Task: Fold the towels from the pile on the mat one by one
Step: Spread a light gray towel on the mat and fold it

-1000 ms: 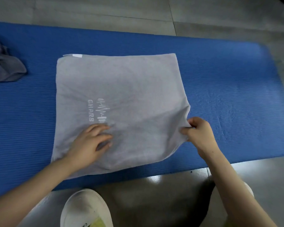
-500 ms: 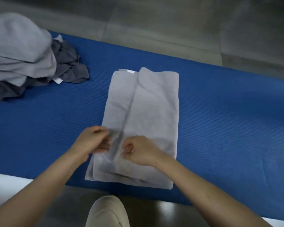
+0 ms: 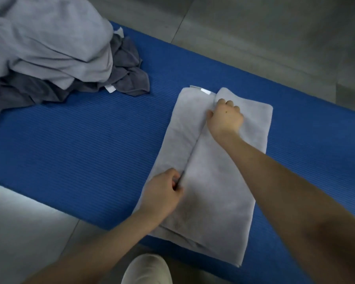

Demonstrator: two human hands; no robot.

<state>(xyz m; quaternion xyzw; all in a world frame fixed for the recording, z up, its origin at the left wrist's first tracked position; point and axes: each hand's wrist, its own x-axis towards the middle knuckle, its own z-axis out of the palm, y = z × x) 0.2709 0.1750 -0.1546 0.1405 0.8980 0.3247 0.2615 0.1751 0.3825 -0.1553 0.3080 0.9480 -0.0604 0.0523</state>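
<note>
Head view: grey towel (image 3: 223,201), folded lengthwise, lies across the blue mat (image 3: 80,156), its near end overhanging the mat's near edge. Left hand (image 3: 162,193) pinches the top flap's edge near that end; right hand (image 3: 224,117) grips it at the far end. Pile (image 3: 49,48) at the mat's far-left corner.

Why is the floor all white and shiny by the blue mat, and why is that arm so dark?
Head view: light glares off the glossy grey floor beside the blue ribbed foam mat; the right forearm, close under the camera, lies in shadow.
</note>
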